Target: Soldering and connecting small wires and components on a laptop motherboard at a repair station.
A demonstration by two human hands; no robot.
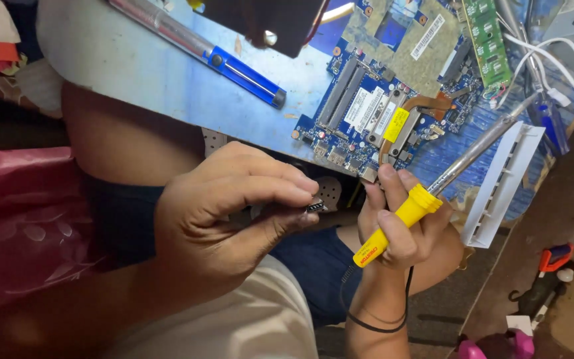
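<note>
**Soldering iron in right hand, small metal part pinched in left**

Left hand (227, 213) low centre, just in front of surface (134, 60) edge. Grip narrow: thumb and fingertips (300, 189) pinched on small metal connector (315, 207), only its end showing past the fingertips. Connector held off the surface, just below the near edge of the blue laptop motherboard (367, 100).

Right hand (403, 226) beside it, to the right, apart from left hand. Grip closed round yellow handle of soldering iron (410, 213); metal shaft slanting up and right, over the blue mat toward the white cables (553, 53). Tip end blurred against the clutter, exact spot not readable. Black cord looping down from handle around the wrist.

Motherboard lying flat on surface, copper heat pipe and yellow sticker near its middle. Blue-and-silver desoldering pump (234, 63) lying on surface upper left, well apart from both hands. Green circuit board (486, 33) at top right. White slotted plastic part (506, 179) leaning at surface's right edge, just beside the iron's shaft. Orange-handled tool (553, 259) on floor lower right. Pink cloth (21, 219) at left.
</note>
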